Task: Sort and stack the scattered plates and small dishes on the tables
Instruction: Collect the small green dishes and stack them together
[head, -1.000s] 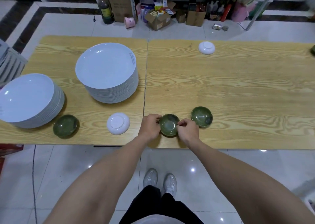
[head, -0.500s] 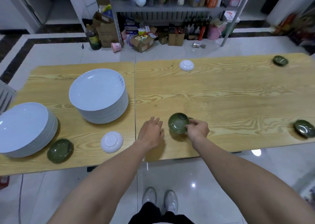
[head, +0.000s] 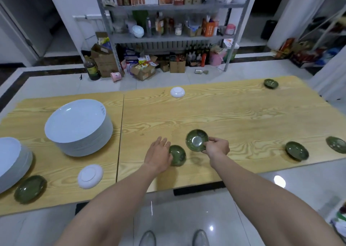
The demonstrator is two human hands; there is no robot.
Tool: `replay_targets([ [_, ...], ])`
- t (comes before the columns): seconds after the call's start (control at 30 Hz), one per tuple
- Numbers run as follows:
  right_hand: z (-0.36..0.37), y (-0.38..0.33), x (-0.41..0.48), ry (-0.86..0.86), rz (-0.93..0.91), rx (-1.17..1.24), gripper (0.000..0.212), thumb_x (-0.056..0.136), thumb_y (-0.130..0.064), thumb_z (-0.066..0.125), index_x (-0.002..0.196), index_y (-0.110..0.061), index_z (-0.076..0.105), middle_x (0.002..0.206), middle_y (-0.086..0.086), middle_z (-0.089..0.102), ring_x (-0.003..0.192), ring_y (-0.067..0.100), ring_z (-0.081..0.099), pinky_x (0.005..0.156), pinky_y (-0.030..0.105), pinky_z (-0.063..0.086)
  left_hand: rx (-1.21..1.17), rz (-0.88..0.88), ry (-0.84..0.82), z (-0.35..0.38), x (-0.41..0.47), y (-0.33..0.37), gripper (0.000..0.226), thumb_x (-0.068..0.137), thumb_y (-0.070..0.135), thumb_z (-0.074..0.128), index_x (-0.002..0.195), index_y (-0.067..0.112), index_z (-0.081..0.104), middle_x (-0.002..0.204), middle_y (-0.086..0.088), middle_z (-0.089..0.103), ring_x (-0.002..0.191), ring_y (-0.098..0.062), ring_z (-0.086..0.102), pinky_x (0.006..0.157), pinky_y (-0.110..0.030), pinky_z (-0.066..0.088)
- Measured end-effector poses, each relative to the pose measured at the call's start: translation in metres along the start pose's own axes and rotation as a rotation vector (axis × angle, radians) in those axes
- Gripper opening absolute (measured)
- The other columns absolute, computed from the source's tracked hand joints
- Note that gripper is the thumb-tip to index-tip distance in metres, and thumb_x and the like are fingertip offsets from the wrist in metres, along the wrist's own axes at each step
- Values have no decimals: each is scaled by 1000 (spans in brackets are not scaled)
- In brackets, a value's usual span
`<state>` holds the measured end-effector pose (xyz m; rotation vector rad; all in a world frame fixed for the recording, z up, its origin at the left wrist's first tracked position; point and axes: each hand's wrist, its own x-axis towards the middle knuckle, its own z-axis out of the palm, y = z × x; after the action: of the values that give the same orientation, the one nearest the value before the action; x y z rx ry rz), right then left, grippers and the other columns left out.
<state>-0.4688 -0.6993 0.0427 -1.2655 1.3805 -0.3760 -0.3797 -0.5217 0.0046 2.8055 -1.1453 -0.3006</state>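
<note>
1. Green dish [head: 197,140]: lifted clear of the tabletop [head: 234,118] and tilted, hollow side facing the person. The right hand [head: 217,148] pinches its right rim, thumb inside the bowl, fingers curled behind.
2. Second green dish [head: 177,155]: flat on the tabletop, just left of and nearer than the lifted dish, apart from it. The left hand [head: 158,156] lies over its left edge, fingers straight and loosely together, not curled round it. Actual contact can't be judged.
3. Third green dish [head: 296,150]: well right of the lifted dish, near the front edge.
4. Fourth green dish [head: 336,144]: further right again, cut by the picture edge.
5. Fifth green dish [head: 271,83]: far right and behind the lifted dish, at the back edge.
6. Sixth green dish [head: 30,188]: far left of the lifted dish, at the front edge.
7. White small dish [head: 90,176]: upside down, left of the lifted dish and nearer, just past the seam [head: 119,137] between the two tabletops.
8. Another white small dish [head: 177,92]: upside down, straight behind the lifted dish, at the back edge.
9. Tall plate stack [head: 78,127]: white plates, left of the lifted dish beyond the seam.
10. Second plate stack [head: 13,161]: further left, cut by the picture edge.
11. Metal shelf rack [head: 168,38]: behind everything, loaded with bottles and boxes. Cardboard boxes [head: 143,70] sit on the floor under it.
</note>
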Motion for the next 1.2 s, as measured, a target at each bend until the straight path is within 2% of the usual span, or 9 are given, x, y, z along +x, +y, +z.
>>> replay_targets([
  [0.07, -9, 4, 8, -40, 11, -20, 29, 81, 12, 66, 99, -10, 72, 111, 19, 67, 83, 32, 71, 76, 40, 62, -15, -65, -31, 7, 0, 11, 57, 99, 33, 48, 149, 10, 35, 158, -10, 30, 149, -29, 18, 120, -40, 19],
  [0.13, -17, 6, 14, -96, 26, -20, 29, 80, 14, 67, 97, -10, 70, 113, 19, 66, 86, 34, 71, 74, 39, 62, -72, -155, -15, 15, -1, 22, 51, 96, 30, 53, 143, 10, 45, 149, -11, 44, 141, -29, 32, 114, -41, 31],
  [0.2, -26, 6, 20, -143, 44, -21, 33, 79, 17, 67, 102, -6, 69, 113, 20, 66, 85, 35, 72, 61, 31, 62, -197, -304, 31, 21, -3, 31, 43, 93, 27, 57, 134, 11, 53, 133, -11, 53, 125, -28, 45, 101, -40, 43],
  [0.3, -35, 6, 25, -171, 65, -11, 35, 79, 18, 65, 106, -4, 69, 115, 22, 65, 82, 37, 72, 43, 21, 55, -431, -562, 62, 28, -4, 38, 47, 93, 23, 61, 137, 9, 49, 134, -15, 46, 124, -31, 45, 99, -39, 43],
  [0.47, -38, 7, 38, -171, 84, -26, 35, 81, 18, 65, 109, -2, 69, 120, 22, 64, 83, 36, 72, 48, 24, 57, -698, -793, 65, 43, 7, 42, 57, 92, 20, 66, 143, 7, 43, 138, -18, 48, 121, -34, 52, 100, -39, 45],
  [0.63, -32, 6, 49, -165, 105, -11, 34, 80, 17, 67, 108, -3, 70, 115, 22, 66, 80, 36, 72, 52, 26, 58, -903, -907, 113, 54, 22, 46, 47, 90, 8, 66, 135, 10, 50, 126, -17, 60, 109, -35, 61, 97, -44, 51],
  [0.8, -22, -3, 60, -157, 104, 16, 32, 79, 16, 68, 105, -3, 71, 112, 21, 66, 79, 34, 72, 53, 27, 59, -1035, -999, 209, 59, 35, 42, 43, 86, -10, 52, 119, 16, 62, 117, -12, 65, 100, -30, 62, 91, -39, 55],
  [1.07, 5, -27, 73, -179, 95, 80, 31, 80, 16, 69, 105, -3, 71, 108, 19, 68, 67, 25, 70, 53, 25, 59, -1229, -906, 225, 48, 80, 36, 43, 86, -10, 64, 121, 15, 65, 102, -11, 66, 94, -29, 67, 83, -44, 59],
  [1.2, 20, -28, 78, -183, 122, 59, 35, 81, 14, 70, 111, -4, 70, 110, 18, 68, 72, 25, 72, 52, 22, 58, -1313, -896, 204, 52, 96, 36, 43, 86, -11, 65, 120, 16, 65, 97, -8, 67, 81, -19, 67, 63, -29, 61],
])
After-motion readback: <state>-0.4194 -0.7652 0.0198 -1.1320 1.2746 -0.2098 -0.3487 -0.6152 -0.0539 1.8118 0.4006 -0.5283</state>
